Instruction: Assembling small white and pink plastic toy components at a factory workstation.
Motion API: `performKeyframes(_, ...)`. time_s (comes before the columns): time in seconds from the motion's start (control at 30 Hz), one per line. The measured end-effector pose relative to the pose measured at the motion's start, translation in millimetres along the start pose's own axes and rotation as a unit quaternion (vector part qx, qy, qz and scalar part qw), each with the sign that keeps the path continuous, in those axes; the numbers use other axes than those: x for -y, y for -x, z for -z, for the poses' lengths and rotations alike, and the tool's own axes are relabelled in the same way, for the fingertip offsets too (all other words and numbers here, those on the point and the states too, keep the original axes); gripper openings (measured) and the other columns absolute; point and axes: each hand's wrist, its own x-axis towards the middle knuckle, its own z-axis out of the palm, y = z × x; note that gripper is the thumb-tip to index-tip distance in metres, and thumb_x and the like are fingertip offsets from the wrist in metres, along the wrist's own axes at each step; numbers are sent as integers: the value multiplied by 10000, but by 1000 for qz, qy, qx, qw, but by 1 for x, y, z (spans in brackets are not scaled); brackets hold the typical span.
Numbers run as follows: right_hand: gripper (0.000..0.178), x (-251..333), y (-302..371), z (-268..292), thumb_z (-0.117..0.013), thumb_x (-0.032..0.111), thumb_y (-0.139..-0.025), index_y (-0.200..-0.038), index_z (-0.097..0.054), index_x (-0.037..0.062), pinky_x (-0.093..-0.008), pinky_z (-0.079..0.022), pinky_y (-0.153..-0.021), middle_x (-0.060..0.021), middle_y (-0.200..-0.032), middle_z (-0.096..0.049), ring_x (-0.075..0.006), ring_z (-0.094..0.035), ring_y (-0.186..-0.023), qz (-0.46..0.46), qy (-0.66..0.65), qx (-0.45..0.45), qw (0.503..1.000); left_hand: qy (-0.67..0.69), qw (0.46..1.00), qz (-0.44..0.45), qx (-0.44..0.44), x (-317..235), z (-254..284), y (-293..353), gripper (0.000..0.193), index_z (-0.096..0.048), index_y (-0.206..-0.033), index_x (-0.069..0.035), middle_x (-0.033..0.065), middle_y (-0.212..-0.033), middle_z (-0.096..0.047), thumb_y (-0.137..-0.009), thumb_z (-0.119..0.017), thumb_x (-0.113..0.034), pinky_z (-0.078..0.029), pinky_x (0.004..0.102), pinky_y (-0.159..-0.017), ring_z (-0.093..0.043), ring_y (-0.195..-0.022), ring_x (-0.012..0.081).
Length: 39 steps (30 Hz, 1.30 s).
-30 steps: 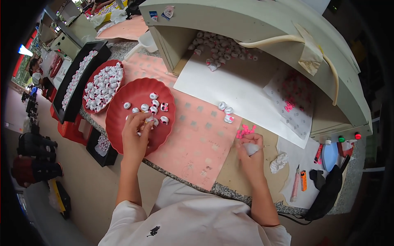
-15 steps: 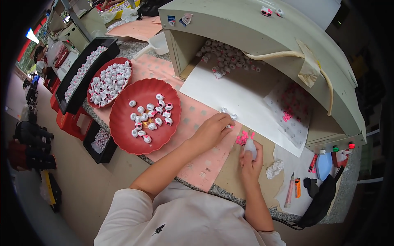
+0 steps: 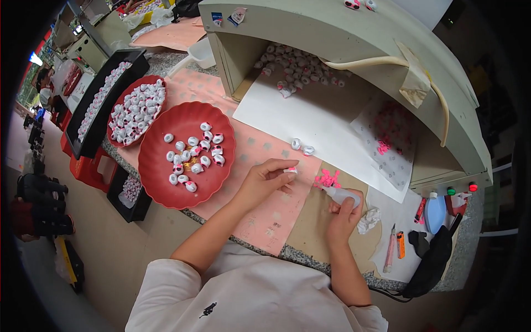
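Between thumb and fingertips, my left hand [image 3: 260,185] pinches a small white bead-like piece with a pink part [image 3: 291,170] above the pink sheet. My right hand [image 3: 344,222] is wrapped round a translucent squeeze bottle [image 3: 345,197], whose thin nozzle tilts left toward the left hand. The nozzle and the held piece are apart. A little pile of bright pink bits [image 3: 328,179] lies just beyond the nozzle. Two white pieces [image 3: 302,146] rest at the edge of the white sheet, farther off. To the left, a red scalloped tray [image 3: 160,191] holds several similar pieces.
A curved grey cabinet [image 3: 310,27] arches over the white sheet [image 3: 310,119], with many white pieces inside. Left stand a fuller red tray [image 3: 113,133] and black bins [image 3: 83,146]. Right lie crumpled tissue [image 3: 369,220], a cutter knife [image 3: 390,252], an orange lighter [image 3: 400,245] and a black pouch [image 3: 434,260].
My left hand has drawn back left and nearer, away from two white pieces, with one piece pinched. The bottle in my right hand has tipped from upright to pointing left.
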Motion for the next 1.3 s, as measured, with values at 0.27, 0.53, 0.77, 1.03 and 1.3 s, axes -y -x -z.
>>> performKeyframes(0.27,185,-7,-6,3,-553,184,-886,-925,-458,30,-237,-394,-633,-59,-838,-521,-103,-465,-704,107,136,65,983,-138,989,-34,-33,17,-4,0,334,-576,-1136,-26,65,-1053,-529,-808,-621,26,-538,250,-745,-593,-856,119)
performKeyframes(0.53,153,-9,-14,9,-573,107,-848,-937,-492,14,-238,-399,-678,-74,-845,-533,-114,-481,-746,134,198,95,966,-179,982,-64,-22,24,-10,-9,336,-581,-1118,-11,65,-1103,-480,-803,-577,105,-525,233,-770,-588,-938,135)
performKeyframes(0.77,151,-13,-14,9,-586,99,-841,-940,-520,6,-232,-398,-646,-72,-833,-538,-111,-480,-709,152,221,104,958,-167,983,-71,-14,22,-13,-9,343,-591,-1116,-13,69,-1096,-465,-797,-576,113,-533,212,-734,-581,-906,120)
performKeyframes(1.03,151,-13,-14,7,-593,91,-836,-943,-524,10,-228,-396,-634,-72,-841,-543,-108,-483,-701,150,227,108,956,-175,982,-71,-5,21,-11,-8,340,-596,-1112,-11,66,-1083,-466,-794,-583,108,-532,206,-723,-564,-873,106)
performKeyframes(1.3,138,-12,-16,6,-591,74,-827,-925,-515,13,-232,-384,-616,-71,-811,-528,-111,-465,-675,156,212,125,957,-191,979,-77,1,19,-12,-10,346,-590,-1117,1,76,-1078,-477,-792,-570,120,-541,224,-758,-570,-920,132)
